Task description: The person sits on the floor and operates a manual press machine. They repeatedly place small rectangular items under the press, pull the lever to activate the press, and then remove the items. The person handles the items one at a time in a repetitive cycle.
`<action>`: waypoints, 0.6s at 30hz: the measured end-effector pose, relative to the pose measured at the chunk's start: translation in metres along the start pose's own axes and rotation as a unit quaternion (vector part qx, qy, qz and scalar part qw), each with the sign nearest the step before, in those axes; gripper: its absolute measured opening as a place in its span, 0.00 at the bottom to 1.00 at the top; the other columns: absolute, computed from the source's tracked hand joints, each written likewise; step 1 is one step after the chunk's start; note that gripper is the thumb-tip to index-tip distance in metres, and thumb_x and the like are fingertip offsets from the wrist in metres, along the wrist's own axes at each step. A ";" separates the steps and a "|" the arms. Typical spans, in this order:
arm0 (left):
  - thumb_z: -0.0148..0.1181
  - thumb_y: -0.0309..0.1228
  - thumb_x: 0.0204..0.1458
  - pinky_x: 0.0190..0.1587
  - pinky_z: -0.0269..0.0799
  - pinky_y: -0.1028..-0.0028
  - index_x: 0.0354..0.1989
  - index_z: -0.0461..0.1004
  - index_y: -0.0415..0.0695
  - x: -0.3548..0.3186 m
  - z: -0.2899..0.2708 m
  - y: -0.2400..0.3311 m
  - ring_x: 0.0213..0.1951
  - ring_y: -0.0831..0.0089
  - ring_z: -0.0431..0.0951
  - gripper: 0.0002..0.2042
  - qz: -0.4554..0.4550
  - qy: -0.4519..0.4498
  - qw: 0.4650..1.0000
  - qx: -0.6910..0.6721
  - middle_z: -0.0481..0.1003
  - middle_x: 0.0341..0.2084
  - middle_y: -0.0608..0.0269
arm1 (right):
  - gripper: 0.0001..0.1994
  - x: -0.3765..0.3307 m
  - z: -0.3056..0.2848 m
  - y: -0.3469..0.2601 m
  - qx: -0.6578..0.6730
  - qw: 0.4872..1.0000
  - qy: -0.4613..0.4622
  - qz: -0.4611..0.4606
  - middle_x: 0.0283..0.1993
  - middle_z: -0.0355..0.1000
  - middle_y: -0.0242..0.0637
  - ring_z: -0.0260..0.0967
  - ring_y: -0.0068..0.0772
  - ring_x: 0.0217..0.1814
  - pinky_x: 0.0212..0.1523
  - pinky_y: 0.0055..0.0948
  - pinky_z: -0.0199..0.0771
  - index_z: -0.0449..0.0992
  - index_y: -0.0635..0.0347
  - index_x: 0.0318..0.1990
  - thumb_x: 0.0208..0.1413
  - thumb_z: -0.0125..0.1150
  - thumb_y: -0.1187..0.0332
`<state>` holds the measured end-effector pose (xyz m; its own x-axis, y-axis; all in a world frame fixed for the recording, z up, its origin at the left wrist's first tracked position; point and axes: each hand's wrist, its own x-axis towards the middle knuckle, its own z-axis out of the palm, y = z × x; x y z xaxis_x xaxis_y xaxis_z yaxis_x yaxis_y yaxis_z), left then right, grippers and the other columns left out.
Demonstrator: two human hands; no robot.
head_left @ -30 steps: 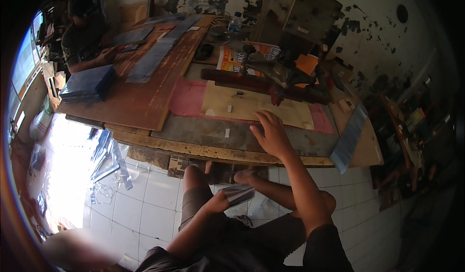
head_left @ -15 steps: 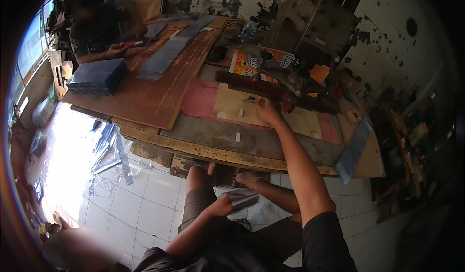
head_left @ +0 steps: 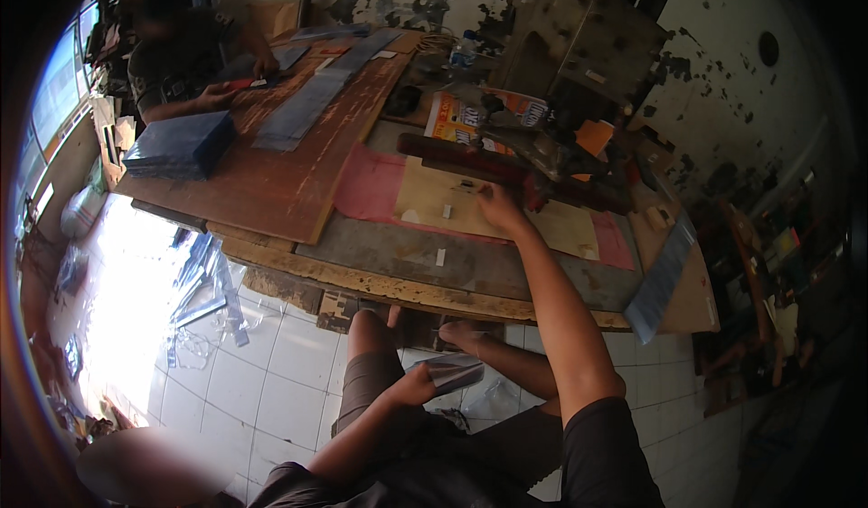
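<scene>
My left hand (head_left: 416, 386) is low over my lap, its fingers closed around a sheaf of clear plastic pieces (head_left: 457, 373). My right arm reaches onto the workbench, and my right hand (head_left: 500, 210) rests at the yellow sheet (head_left: 425, 189). Its fingers are bent together at the fingertips; what they pinch, if anything, is too small to make out. A small dark piece (head_left: 467, 184) lies just left of those fingers. Nearby on the yellow sheet sits a small white piece (head_left: 447, 211). Beneath the yellow sheet spreads a pink sheet (head_left: 363, 185).
A dark red machine bar (head_left: 466, 159) spans the bench just behind my right hand. Another white piece (head_left: 440, 257) lies nearer me. Stacked plastic sheets (head_left: 181, 145) stand left, before a seated co-worker (head_left: 181, 70). A plastic strip (head_left: 660, 282) overhangs the right edge. Plastic scraps (head_left: 203, 282) litter the floor.
</scene>
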<state>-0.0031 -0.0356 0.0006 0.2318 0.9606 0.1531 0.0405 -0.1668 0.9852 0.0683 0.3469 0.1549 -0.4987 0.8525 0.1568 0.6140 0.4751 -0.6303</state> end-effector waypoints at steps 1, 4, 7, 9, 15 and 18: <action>0.51 0.22 0.55 0.58 0.70 0.67 0.56 0.75 0.38 0.001 0.001 -0.002 0.53 0.59 0.78 0.19 -0.001 -0.001 1.000 -0.001 0.79 0.50 0.48 | 0.17 0.000 -0.002 0.000 0.017 1.000 -0.010 0.003 0.53 0.75 0.53 0.73 0.54 0.57 0.59 0.44 0.70 0.74 0.59 0.50 0.58 0.59 0.59; 0.51 0.22 0.55 0.58 0.70 0.67 0.56 0.76 0.38 -0.004 0.001 -0.010 0.53 0.58 0.78 0.19 -0.013 0.009 1.000 0.002 0.79 0.50 0.47 | 0.14 -0.014 -0.004 -0.022 0.036 0.998 -0.034 0.030 0.51 0.74 0.48 0.72 0.43 0.58 0.59 0.35 0.67 0.73 0.59 0.49 0.57 0.58 0.64; 0.50 0.22 0.55 0.58 0.70 0.67 0.56 0.75 0.38 -0.004 0.001 -0.010 0.53 0.58 0.78 0.20 -0.015 0.014 1.000 0.007 0.79 0.50 0.46 | 0.14 -0.050 -0.017 -0.046 0.015 0.999 0.005 -0.041 0.57 0.72 0.48 0.69 0.44 0.62 0.60 0.36 0.67 0.73 0.60 0.49 0.57 0.60 0.66; 0.50 0.22 0.54 0.58 0.70 0.67 0.57 0.75 0.38 -0.002 0.002 -0.001 0.54 0.58 0.78 0.20 -0.009 0.013 1.000 0.002 0.79 0.50 0.46 | 0.16 -0.067 -0.025 -0.050 -0.011 0.998 0.009 -0.064 0.60 0.70 0.45 0.65 0.44 0.65 0.64 0.39 0.63 0.72 0.59 0.52 0.57 0.61 0.67; 0.47 0.19 0.51 0.61 0.68 0.66 0.57 0.75 0.38 -0.001 0.005 -0.014 0.56 0.55 0.76 0.23 0.026 0.003 0.998 0.050 0.78 0.52 0.46 | 0.20 -0.105 -0.026 -0.054 -0.185 0.962 0.043 -0.195 0.64 0.68 0.40 0.60 0.45 0.70 0.72 0.50 0.51 0.71 0.56 0.61 0.64 0.57 0.62; 0.47 0.19 0.51 0.61 0.68 0.66 0.57 0.75 0.39 0.000 0.007 -0.017 0.57 0.55 0.76 0.23 -0.021 -0.004 1.000 0.002 0.78 0.52 0.47 | 0.21 -0.114 -0.028 -0.054 -0.222 0.946 0.050 -0.229 0.67 0.66 0.41 0.58 0.44 0.72 0.73 0.49 0.50 0.70 0.60 0.63 0.67 0.53 0.59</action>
<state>0.0030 -0.0344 -0.0167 0.2382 0.9649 0.1103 0.0536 -0.1265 0.9905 0.1088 0.2303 0.1919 -0.7278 0.5409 0.4217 0.5555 0.8255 -0.1000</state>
